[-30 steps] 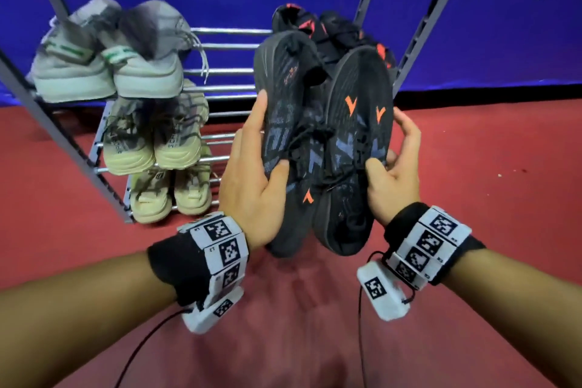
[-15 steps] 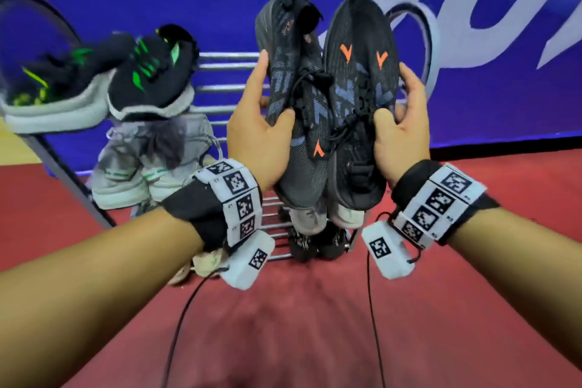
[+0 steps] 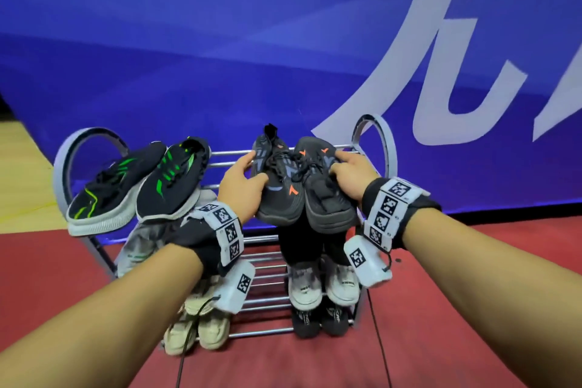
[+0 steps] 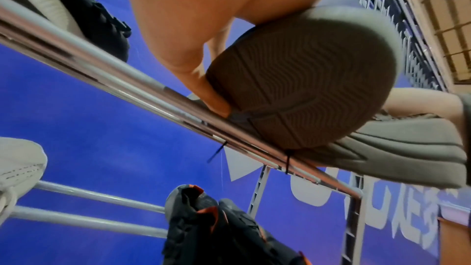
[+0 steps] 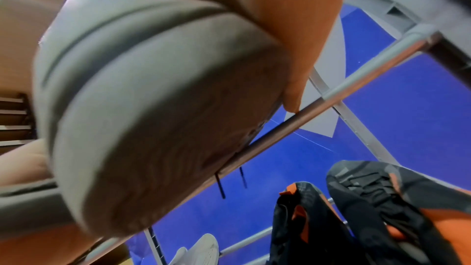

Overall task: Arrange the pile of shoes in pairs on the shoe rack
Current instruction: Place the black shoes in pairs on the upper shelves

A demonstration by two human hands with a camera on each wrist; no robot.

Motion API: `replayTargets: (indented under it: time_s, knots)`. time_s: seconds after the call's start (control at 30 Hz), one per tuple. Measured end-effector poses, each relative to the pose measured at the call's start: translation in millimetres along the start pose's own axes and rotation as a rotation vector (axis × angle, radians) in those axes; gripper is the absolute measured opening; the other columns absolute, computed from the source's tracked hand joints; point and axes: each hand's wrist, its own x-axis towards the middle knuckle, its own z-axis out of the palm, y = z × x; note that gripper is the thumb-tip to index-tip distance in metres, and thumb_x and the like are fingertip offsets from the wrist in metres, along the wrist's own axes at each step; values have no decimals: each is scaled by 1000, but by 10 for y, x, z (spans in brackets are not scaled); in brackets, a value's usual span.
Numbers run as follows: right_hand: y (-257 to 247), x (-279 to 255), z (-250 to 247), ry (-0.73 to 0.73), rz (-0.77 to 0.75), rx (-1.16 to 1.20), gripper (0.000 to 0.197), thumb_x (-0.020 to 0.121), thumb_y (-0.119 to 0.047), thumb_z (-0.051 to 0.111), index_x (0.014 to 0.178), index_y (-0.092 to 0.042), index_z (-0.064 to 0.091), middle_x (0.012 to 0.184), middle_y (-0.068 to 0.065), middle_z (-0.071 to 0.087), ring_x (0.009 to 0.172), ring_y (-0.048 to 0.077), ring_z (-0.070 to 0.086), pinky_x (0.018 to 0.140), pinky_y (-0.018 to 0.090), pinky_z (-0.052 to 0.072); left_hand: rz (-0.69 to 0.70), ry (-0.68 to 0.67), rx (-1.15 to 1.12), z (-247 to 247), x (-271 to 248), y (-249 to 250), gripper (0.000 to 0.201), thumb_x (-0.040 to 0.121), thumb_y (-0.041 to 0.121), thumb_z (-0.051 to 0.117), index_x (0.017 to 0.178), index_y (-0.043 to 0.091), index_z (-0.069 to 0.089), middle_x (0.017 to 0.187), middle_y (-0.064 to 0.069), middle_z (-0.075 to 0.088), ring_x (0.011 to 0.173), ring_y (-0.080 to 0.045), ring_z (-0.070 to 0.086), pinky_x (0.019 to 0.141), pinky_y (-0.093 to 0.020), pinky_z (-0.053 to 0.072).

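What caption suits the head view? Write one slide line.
Both hands, left hand and right hand, set the black-and-orange shoes on the shoe rack top tier.

On the top tier of the shoe rack (image 3: 220,154) I see bare bars between the black-and-green pair (image 3: 138,179) and the dark orange-marked pair (image 3: 299,186), a gap a hand could enter. To the right, the rack's curved end loop (image 3: 389,148) hems that pair in closely. Below, the middle of each lower tier shows open rungs (shoes crowd both ends), and the red floor (image 3: 315,365) in front lies open to me.
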Motion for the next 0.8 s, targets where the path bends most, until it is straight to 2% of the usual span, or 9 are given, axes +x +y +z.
replayTargets:
  time_s: [0.07, 0.13, 0.23, 0.33, 0.43, 0.53, 0.63, 0.73, 0.8]
  knots:
    - [-37, -18, -3, -25, -9, -32, 45, 72, -16, 46, 111, -17, 70, 104, 7, 74, 100, 30, 68, 98, 44, 53, -30, -2, -7, 8, 125, -63, 80, 54, 33, 59, 134, 30, 58, 123, 1, 69, 111, -22, 67, 99, -47, 53]
    - [-45, 34, -2, -45, -4, -59, 53, 69, -17, 44, 116, -18, 67, 105, 7, 74, 98, 30, 69, 96, 46, 55, -32, 1, -12, 23, 186, -2, 83, 50, 33, 59, 133, 28, 60, 123, 0, 70, 113, -21, 66, 101, -47, 51]
    - [-51, 102, -43, -38, 15, -67, 46, 79, -11, 46, 120, -16, 66, 107, 11, 73, 100, 32, 68, 96, 47, 55, 5, -50, 3, 70, 104, 180, 76, 64, 24, 62, 139, 26, 55, 127, 2, 66, 116, -19, 64, 104, -44, 49]
    - [-66, 118, -42, 1, 27, -30, 34, 89, -4, 46, 111, -17, 69, 104, 11, 74, 99, 31, 69, 96, 47, 55, 40, -81, 63, 113, 76, 162, 66, 83, 11, 61, 145, 25, 48, 130, 4, 64, 116, -15, 61, 103, -35, 48]
    - [-83, 55, -27, 16, 35, -44, 31, 92, -7, 49, 111, -16, 71, 102, 9, 75, 98, 29, 70, 96, 44, 55, 73, -102, 111, 108, 100, 34, 63, 85, 15, 60, 145, 28, 48, 132, 5, 61, 116, -13, 59, 95, -27, 46]
    - [-135, -1, -13, -27, 4, -157, 35, 93, -15, 55, 126, -17, 66, 113, 3, 72, 108, 25, 66, 99, 33, 49, 67, -89, 307, 57, 204, -5, 55, 78, 36, 57, 133, 40, 59, 125, 9, 66, 113, -15, 60, 95, -30, 47]
    - [-184, -121, 5, 5, 2, -145, 42, 96, -31, 59, 137, -22, 56, 118, -5, 62, 108, 14, 57, 92, 26, 39, 39, -92, 392, 15, 258, 7, 48, 81, 40, 57, 129, 38, 63, 124, 6, 68, 115, -20, 61, 96, -31, 48]
    - [-176, -322, 2, 18, -14, -93, 51, 92, -46, 63, 138, -28, 51, 121, -8, 62, 106, 10, 59, 85, 21, 43, 40, -117, 444, 26, 240, 14, 61, 72, 54, 54, 132, 40, 58, 128, 8, 65, 119, -18, 59, 101, -35, 47]
    - [-115, -469, 13, -23, -37, -123, 72, 80, -61, 68, 141, -31, 47, 128, -7, 59, 112, 9, 58, 90, 17, 45, 55, -84, 487, 53, 181, 1, 73, 61, 62, 51, 131, 42, 55, 130, 6, 60, 119, -18, 58, 102, -41, 47]
